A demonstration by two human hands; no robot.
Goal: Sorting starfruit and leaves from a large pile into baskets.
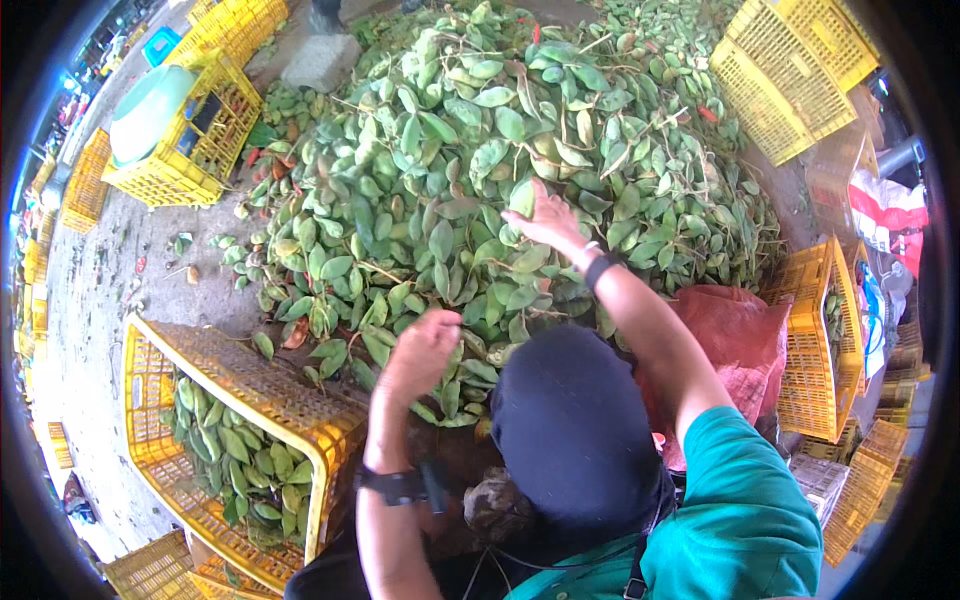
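Observation:
A large heap of green leaves (442, 240), some with stems, spreads before me. My right hand (551, 217) reaches onto its middle, with thumb and forefinger on either side of a pale green leaf (523, 198); whether it grips the leaf is unclear. At the near edge of the heap is my left hand (424, 349), its fingers curled; its palm and anything inside are hidden. Both wrists wear dark bands. To the left, a yellow plastic crate (225, 360) lies tilted on its side, holding many loose green leaves (240, 457).
A dark-clothed knee (574, 427) rises between my arms. A red woven sack (720, 330) and a yellow crate (806, 337) stand to the right. More yellow crates (784, 71) are at the far right. A pale green basin (150, 112) rests on a crate (161, 180) at far left.

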